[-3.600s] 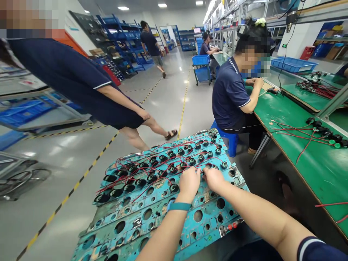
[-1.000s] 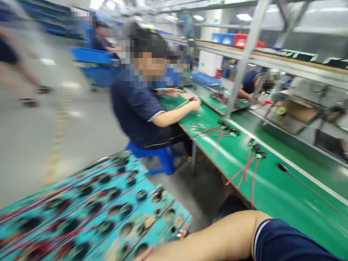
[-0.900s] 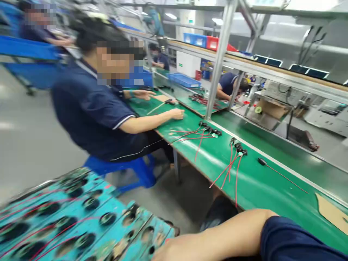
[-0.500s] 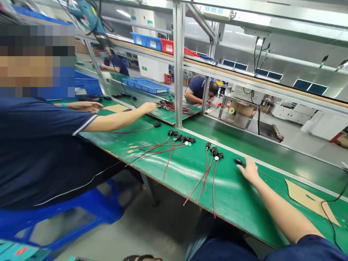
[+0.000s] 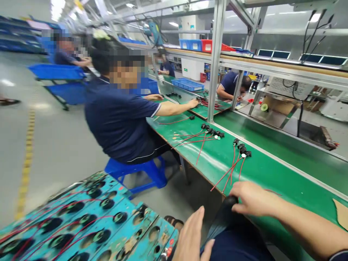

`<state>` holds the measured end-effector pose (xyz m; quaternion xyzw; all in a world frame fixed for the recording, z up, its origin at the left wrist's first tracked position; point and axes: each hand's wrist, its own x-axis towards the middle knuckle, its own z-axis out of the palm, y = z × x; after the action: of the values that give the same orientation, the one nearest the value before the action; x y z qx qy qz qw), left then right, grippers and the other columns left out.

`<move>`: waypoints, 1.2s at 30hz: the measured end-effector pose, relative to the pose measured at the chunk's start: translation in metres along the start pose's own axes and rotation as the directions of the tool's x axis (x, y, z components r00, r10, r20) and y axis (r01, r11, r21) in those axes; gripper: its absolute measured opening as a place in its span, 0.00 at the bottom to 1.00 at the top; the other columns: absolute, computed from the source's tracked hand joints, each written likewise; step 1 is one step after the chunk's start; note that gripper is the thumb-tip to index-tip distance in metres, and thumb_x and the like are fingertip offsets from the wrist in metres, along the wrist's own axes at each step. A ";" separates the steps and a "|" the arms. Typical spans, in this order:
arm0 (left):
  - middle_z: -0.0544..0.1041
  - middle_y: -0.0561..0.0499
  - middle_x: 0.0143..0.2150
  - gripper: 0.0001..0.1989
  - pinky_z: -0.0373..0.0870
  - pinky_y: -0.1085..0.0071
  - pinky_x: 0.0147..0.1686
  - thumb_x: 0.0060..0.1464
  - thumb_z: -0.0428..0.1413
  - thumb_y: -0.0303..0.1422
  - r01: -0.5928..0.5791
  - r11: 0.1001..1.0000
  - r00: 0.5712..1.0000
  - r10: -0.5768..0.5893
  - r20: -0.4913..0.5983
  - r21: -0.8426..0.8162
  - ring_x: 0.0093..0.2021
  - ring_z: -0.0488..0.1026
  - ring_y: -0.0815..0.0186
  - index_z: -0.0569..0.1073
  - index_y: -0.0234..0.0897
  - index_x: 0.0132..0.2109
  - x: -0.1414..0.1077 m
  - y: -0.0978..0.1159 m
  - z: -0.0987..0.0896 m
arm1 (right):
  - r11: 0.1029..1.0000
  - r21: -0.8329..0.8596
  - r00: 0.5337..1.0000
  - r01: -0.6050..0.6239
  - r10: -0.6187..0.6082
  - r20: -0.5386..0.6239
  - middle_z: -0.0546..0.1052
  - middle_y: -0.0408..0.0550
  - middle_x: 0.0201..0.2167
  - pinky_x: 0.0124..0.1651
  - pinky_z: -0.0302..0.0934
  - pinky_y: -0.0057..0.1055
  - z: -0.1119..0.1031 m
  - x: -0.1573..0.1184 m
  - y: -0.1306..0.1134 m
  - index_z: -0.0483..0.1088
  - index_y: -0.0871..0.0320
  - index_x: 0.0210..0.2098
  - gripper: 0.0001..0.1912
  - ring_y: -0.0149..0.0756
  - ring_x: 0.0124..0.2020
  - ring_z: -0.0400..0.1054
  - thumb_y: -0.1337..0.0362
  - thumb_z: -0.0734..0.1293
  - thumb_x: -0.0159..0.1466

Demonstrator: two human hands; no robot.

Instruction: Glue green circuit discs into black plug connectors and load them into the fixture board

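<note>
My right hand (image 5: pixel 246 198) is closed around a black connector (image 5: pixel 231 201) at the front edge of the green table (image 5: pixel 272 174); a red wire shows behind the wrist. My left hand (image 5: pixel 193 235) is raised at the bottom centre, fingers stretched out and holding nothing, beside a turquoise tray (image 5: pixel 141 217). Black round parts with red wires sit in the tray's holes. On the table lie two groups of black connectors with red wires, one group (image 5: pixel 241 148) nearer my right hand, the other (image 5: pixel 212 131) farther left.
A co-worker (image 5: pixel 122 108) sits on a blue stool (image 5: pixel 146 172) at the left, one arm stretched over the table. A metal post (image 5: pixel 216 61) rises from the table. Cardboard (image 5: pixel 341 212) lies at the right edge. Another person (image 5: pixel 231 85) bends over work behind.
The view has swung left and down, bringing the turquoise tray and my left hand into sight. My right hand has taken hold of the single black connector and brought it to the table's front edge.
</note>
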<state>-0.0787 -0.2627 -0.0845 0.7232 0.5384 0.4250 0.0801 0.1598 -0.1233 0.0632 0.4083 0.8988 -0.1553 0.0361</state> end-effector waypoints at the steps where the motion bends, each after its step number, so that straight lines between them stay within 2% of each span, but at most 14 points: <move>1: 0.72 0.39 0.66 0.39 0.77 0.51 0.56 0.61 0.56 0.33 0.028 0.999 1.000 -0.027 0.001 -0.024 0.63 0.72 0.46 0.51 0.44 0.75 0.005 0.009 0.000 | 0.992 -0.003 0.991 0.122 -0.122 0.063 0.80 0.46 0.34 0.37 0.62 0.27 0.001 0.006 -0.025 0.79 0.55 0.37 0.11 0.38 0.36 0.74 0.58 0.76 0.56; 2: 0.71 0.38 0.66 0.40 0.76 0.52 0.56 0.61 0.55 0.32 0.073 0.995 0.997 -0.072 0.018 -0.069 0.63 0.72 0.47 0.46 0.42 0.76 0.007 0.017 -0.002 | 0.964 -0.031 0.956 0.264 -0.258 0.138 0.80 0.48 0.34 0.34 0.61 0.28 0.000 0.013 -0.048 0.79 0.56 0.39 0.11 0.38 0.34 0.74 0.58 0.75 0.58; 4: 0.73 0.39 0.65 0.43 0.76 0.53 0.57 0.61 0.53 0.30 0.196 0.961 0.980 -0.190 0.053 -0.192 0.62 0.73 0.50 0.41 0.43 0.76 0.003 0.027 -0.010 | 0.882 -0.069 0.862 0.466 -0.435 0.260 0.80 0.50 0.34 0.32 0.60 0.30 -0.003 0.026 -0.086 0.78 0.58 0.41 0.12 0.39 0.31 0.74 0.59 0.74 0.60; 7: 0.75 0.42 0.63 0.43 0.75 0.54 0.58 0.62 0.53 0.29 0.384 0.846 0.922 -0.369 0.113 -0.371 0.61 0.74 0.53 0.39 0.49 0.76 -0.020 0.030 -0.029 | 0.788 -0.042 0.759 0.614 -0.576 0.304 0.80 0.51 0.35 0.39 0.62 0.33 -0.008 0.043 -0.120 0.75 0.60 0.43 0.12 0.42 0.36 0.74 0.63 0.74 0.61; 9: 0.74 0.43 0.64 0.40 0.74 0.56 0.59 0.64 0.54 0.30 0.474 0.768 0.864 -0.500 0.060 -0.430 0.62 0.73 0.54 0.43 0.51 0.75 -0.041 0.031 -0.040 | 0.751 0.032 0.733 0.660 -0.653 0.193 0.79 0.52 0.42 0.48 0.62 0.38 -0.004 0.050 -0.131 0.73 0.59 0.49 0.16 0.44 0.44 0.73 0.63 0.73 0.63; 12: 0.75 0.43 0.62 0.35 0.76 0.58 0.58 0.64 0.57 0.32 0.563 0.717 0.727 -0.666 -0.167 -0.411 0.60 0.75 0.55 0.53 0.50 0.73 -0.068 0.034 -0.052 | 0.717 0.172 0.735 0.675 -0.673 -0.078 0.75 0.55 0.53 0.58 0.60 0.43 0.015 0.055 -0.139 0.69 0.57 0.56 0.18 0.45 0.54 0.69 0.62 0.69 0.67; 13: 0.76 0.43 0.62 0.34 0.77 0.58 0.56 0.63 0.58 0.33 0.578 0.724 0.686 -0.681 -0.256 -0.378 0.59 0.77 0.55 0.56 0.49 0.72 -0.074 0.035 -0.054 | 0.707 0.231 0.741 0.669 -0.659 -0.130 0.75 0.56 0.54 0.59 0.60 0.43 0.024 0.056 -0.140 0.69 0.56 0.56 0.17 0.44 0.54 0.68 0.62 0.67 0.69; 15: 0.76 0.43 0.61 0.31 0.79 0.59 0.54 0.63 0.59 0.34 0.592 0.759 0.651 -0.648 -0.394 -0.269 0.57 0.78 0.55 0.60 0.48 0.70 -0.083 0.039 -0.060 | 0.677 0.350 0.750 0.648 -0.648 -0.134 0.75 0.55 0.53 0.58 0.64 0.42 0.043 0.057 -0.145 0.69 0.55 0.55 0.14 0.43 0.53 0.69 0.61 0.65 0.70; 19: 0.77 0.43 0.60 0.24 0.80 0.60 0.53 0.64 0.58 0.32 0.610 0.792 0.679 -0.547 -0.489 -0.038 0.56 0.78 0.55 0.68 0.48 0.65 -0.094 0.042 -0.074 | 0.604 0.437 0.688 0.666 -0.724 -0.047 0.75 0.55 0.52 0.58 0.67 0.40 0.072 0.059 -0.164 0.71 0.55 0.54 0.14 0.43 0.54 0.70 0.63 0.67 0.69; 23: 0.77 0.42 0.58 0.26 0.79 0.60 0.53 0.64 0.58 0.31 0.644 0.763 0.644 -0.507 -0.573 0.048 0.57 0.77 0.54 0.66 0.46 0.67 -0.108 0.036 -0.090 | 0.583 0.397 0.642 0.709 -0.767 -0.020 0.74 0.55 0.54 0.60 0.66 0.41 0.083 0.064 -0.177 0.71 0.53 0.54 0.14 0.44 0.55 0.70 0.65 0.67 0.69; 26: 0.78 0.41 0.58 0.26 0.79 0.58 0.53 0.64 0.58 0.32 0.676 0.725 0.624 -0.471 -0.624 0.129 0.57 0.77 0.53 0.65 0.44 0.67 -0.120 0.027 -0.104 | 0.619 0.363 0.669 0.696 -0.743 -0.015 0.74 0.55 0.55 0.60 0.67 0.40 0.091 0.073 -0.163 0.71 0.52 0.54 0.13 0.43 0.56 0.70 0.63 0.66 0.70; 28: 0.78 0.41 0.58 0.26 0.79 0.57 0.54 0.64 0.57 0.32 0.688 0.697 0.638 -0.450 -0.625 0.200 0.57 0.77 0.53 0.64 0.43 0.67 -0.125 0.025 -0.112 | 0.652 0.354 0.701 0.671 -0.713 -0.014 0.74 0.56 0.55 0.59 0.68 0.41 0.100 0.080 -0.143 0.72 0.53 0.54 0.13 0.44 0.56 0.70 0.60 0.65 0.71; 33: 0.79 0.41 0.57 0.28 0.77 0.61 0.56 0.66 0.55 0.30 0.608 0.731 0.747 -0.394 -0.536 0.310 0.57 0.77 0.56 0.61 0.42 0.70 -0.127 0.036 -0.116 | 0.743 0.359 0.788 0.564 -0.614 0.034 0.76 0.57 0.52 0.57 0.70 0.42 0.131 0.088 -0.090 0.73 0.55 0.51 0.15 0.47 0.53 0.73 0.55 0.64 0.71; 36: 0.79 0.42 0.57 0.26 0.76 0.59 0.57 0.65 0.55 0.30 0.648 0.706 0.722 -0.452 -0.525 0.284 0.57 0.77 0.54 0.64 0.43 0.68 -0.132 0.032 -0.125 | 0.774 0.377 0.819 0.508 -0.570 0.064 0.77 0.57 0.50 0.56 0.71 0.40 0.148 0.087 -0.074 0.74 0.56 0.49 0.15 0.46 0.51 0.74 0.55 0.64 0.71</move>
<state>-0.1510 -0.4305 -0.0581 0.4129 0.8203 0.3876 -0.0796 0.0382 -0.1519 -0.0754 0.1172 0.9300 -0.3483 -0.0031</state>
